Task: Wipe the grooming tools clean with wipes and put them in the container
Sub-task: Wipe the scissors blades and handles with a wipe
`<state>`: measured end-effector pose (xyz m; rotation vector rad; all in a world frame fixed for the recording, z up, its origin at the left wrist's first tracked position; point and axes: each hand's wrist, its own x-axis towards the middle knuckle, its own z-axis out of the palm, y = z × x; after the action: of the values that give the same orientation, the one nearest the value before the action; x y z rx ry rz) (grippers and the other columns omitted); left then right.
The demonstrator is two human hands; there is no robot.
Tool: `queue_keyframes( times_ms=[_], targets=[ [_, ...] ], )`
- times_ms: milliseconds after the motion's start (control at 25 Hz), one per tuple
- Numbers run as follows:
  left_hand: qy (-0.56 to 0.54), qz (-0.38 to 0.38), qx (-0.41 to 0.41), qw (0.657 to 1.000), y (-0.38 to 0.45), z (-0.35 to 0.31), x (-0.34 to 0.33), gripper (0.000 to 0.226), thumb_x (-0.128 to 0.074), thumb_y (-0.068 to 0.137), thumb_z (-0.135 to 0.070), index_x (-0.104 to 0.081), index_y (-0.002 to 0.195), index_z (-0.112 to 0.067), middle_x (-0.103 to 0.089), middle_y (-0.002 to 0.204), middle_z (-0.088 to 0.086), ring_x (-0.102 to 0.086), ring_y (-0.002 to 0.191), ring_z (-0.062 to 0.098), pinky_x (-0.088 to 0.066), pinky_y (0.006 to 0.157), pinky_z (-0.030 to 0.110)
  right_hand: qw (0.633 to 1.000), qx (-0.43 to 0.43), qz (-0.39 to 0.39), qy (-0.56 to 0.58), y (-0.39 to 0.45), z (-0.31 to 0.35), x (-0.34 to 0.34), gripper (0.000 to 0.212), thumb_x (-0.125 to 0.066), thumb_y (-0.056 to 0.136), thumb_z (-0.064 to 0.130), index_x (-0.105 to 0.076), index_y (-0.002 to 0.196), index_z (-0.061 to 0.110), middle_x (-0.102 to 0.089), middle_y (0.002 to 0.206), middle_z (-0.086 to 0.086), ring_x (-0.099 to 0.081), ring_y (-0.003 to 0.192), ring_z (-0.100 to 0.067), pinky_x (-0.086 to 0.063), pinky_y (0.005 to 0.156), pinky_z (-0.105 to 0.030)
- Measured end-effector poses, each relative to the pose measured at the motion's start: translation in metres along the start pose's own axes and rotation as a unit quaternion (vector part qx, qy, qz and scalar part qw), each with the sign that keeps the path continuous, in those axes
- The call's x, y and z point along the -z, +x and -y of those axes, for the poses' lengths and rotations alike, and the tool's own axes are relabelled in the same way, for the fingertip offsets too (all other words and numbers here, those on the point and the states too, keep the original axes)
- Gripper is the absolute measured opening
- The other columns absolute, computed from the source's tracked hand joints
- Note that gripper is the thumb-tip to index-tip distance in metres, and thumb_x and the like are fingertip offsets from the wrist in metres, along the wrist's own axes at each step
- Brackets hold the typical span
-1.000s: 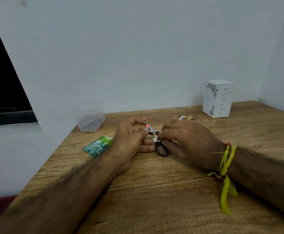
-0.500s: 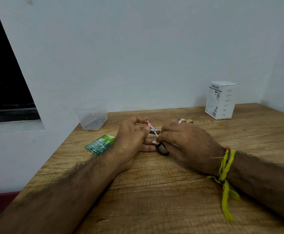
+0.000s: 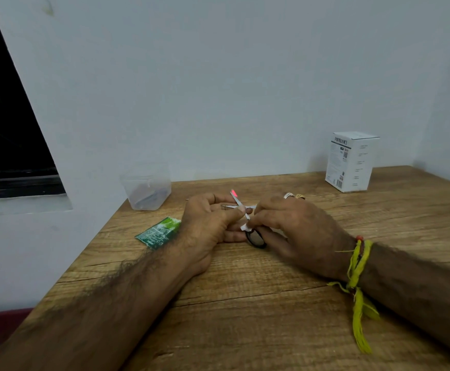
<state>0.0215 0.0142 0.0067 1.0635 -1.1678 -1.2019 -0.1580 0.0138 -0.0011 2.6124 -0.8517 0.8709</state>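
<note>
Both hands worked mid-table: left hand (image 3: 208,226) pinched the open scissors (image 3: 241,210), right hand (image 3: 293,231) pinched a wipe (image 3: 245,226) against them. Container (image 3: 147,187) already held tools; scissors remained outside.

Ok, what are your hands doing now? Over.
Left hand holds scissors. Right hand pinches wipe on them. Container waits, nothing blocking.
</note>
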Motion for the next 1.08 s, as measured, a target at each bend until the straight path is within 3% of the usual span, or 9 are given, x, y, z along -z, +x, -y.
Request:
queue_keyframes(
  times_ms=[120, 440, 720, 1080],
  targets=[
    [0.012, 0.004, -0.009, 1.000, -0.0028, -0.0003, -0.0016, 0.027, -0.071, 0.086, 0.004, -0.059, 0.110, 0.007, -0.075, 0.071, 0.005, -0.070, 0.053, 0.017, -0.059, 0.049, 0.028, 1.000, 0.009, -0.001, -0.013, -0.0004, 0.0015, 0.0029, 0.020, -0.055, 0.088, 0.026, -0.074, 0.093, 0.018, -0.067, 0.097, 0.003, -0.065, 0.083, -0.020, -0.053, 0.067, -0.038],
    [0.018, 0.006, -0.009, 1.000, -0.0011, 0.0004, -0.0007, 0.030, -0.073, 0.087, -0.003, -0.060, 0.113, 0.001, -0.077, 0.080, 0.009, -0.071, 0.061, 0.020, -0.061, 0.059, 0.034, 0.999, 0.014, -0.016, -0.030, 0.0020, 0.0038, 0.0023, 0.023, -0.052, 0.089, 0.029, -0.072, 0.093, 0.016, -0.068, 0.100, 0.000, -0.066, 0.083, -0.024, -0.055, 0.067, -0.041],
    [0.026, -0.008, -0.015, 1.000, 0.0014, 0.0019, -0.0003, 0.027, -0.072, 0.086, 0.000, -0.060, 0.111, 0.005, -0.073, 0.068, 0.003, -0.067, 0.054, 0.019, -0.061, 0.059, 0.037, 0.999, 0.006, -0.023, -0.049, 0.0041, 0.0067, -0.0037, 0.025, -0.048, 0.090, 0.028, -0.069, 0.095, 0.016, -0.067, 0.101, -0.002, -0.064, 0.077, -0.026, -0.054, 0.065, -0.038],
    [0.021, -0.004, -0.030, 0.999, 0.0012, 0.0026, -0.0019, 0.024, -0.069, 0.088, 0.002, -0.059, 0.109, 0.007, -0.074, 0.071, 0.005, -0.070, 0.058, 0.015, -0.060, 0.055, 0.034, 0.996, 0.028, -0.003, -0.085, 0.0048, 0.0070, -0.0034, 0.022, -0.049, 0.090, 0.025, -0.068, 0.098, 0.017, -0.066, 0.096, -0.002, -0.063, 0.076, -0.026, -0.051, 0.063, -0.037]
  ],
)
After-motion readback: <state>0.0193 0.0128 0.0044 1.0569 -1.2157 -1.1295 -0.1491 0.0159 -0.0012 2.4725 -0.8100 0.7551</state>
